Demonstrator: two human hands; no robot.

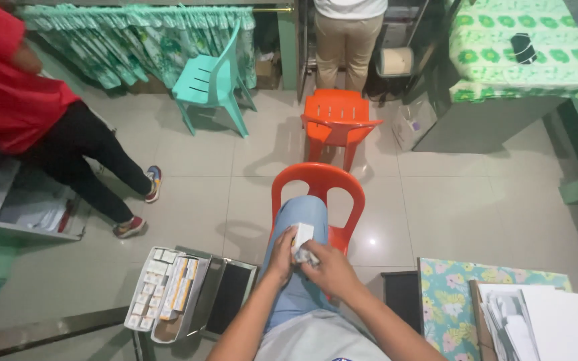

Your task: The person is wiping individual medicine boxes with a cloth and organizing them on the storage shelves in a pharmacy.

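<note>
My two hands meet over my raised knee, which is in blue jeans and rests on a red plastic chair (318, 184). My left hand (279, 254) grips the side of a small white box (302, 235). My right hand (326, 265) holds the same box from below and the right, fingers curled around its lower end. Part of the box is hidden by my fingers.
A tray of several small boxes (162, 294) sits at lower left beside a dark tray (229, 297). A floral table with papers (503, 307) is at lower right. An orange chair (336, 120) and a teal chair (212, 80) stand ahead. A person in red (28, 100) stands left, another person (346, 33) at the back.
</note>
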